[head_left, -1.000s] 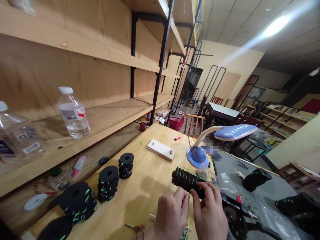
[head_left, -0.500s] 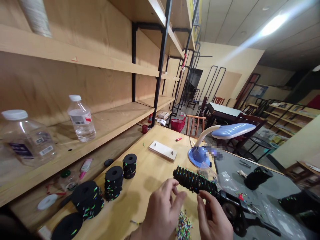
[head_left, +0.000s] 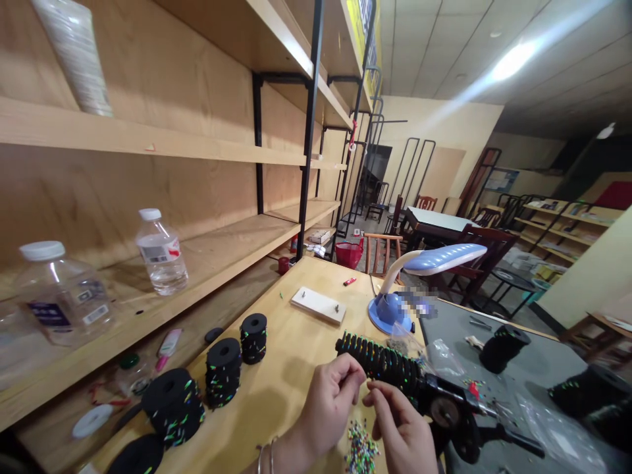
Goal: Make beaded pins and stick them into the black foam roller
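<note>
Head view, looking down on a wooden workbench. The left hand (head_left: 328,405) is raised, its fingers (head_left: 351,372) curled closed in a pinch just below the stack of black foam rings (head_left: 380,364), which lies nearly level, studded with coloured beads and held at one end in a black clamp (head_left: 444,413). The right hand (head_left: 397,421) sits just under the stack, its thumb and forefinger (head_left: 380,394) drawn together; anything between either pinch is too small to tell. Loose coloured beads (head_left: 361,449) lie heaped below the hands. Shorter upright ring stacks (head_left: 223,372) stand to the left, beside a pegged wooden board (head_left: 318,305). A blue desk lamp (head_left: 390,313) stands beyond the clamp, with a clear plastic bag (head_left: 407,342) against it.
</note>
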`<action>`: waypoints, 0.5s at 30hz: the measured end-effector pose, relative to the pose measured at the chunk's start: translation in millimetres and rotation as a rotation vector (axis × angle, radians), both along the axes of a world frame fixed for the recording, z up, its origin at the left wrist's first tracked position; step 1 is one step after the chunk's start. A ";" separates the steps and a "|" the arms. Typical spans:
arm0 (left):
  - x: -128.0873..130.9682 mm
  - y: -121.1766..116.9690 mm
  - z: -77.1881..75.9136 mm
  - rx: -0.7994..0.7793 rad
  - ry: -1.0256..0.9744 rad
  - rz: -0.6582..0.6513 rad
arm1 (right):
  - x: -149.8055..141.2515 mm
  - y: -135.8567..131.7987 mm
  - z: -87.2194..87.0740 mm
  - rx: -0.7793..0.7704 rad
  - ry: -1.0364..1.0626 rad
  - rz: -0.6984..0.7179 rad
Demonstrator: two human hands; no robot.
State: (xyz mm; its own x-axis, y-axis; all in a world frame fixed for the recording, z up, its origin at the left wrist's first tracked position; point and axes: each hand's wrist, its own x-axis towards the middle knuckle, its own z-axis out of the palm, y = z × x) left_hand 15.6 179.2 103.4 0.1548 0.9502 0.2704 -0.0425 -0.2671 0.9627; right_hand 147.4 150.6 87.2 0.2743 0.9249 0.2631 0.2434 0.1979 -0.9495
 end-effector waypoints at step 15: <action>-9.8 -22.6 -17.3 0.549 0.481 0.094 | -26.2 15.8 16.7 -0.379 0.858 0.213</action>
State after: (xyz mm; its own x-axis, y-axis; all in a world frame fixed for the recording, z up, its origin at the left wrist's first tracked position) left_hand 5.8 156.7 86.1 0.3006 0.7128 0.6337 0.3978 -0.6976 0.5959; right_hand 121.2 166.4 103.9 0.0506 0.9599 -0.2757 -0.5700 -0.1989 -0.7972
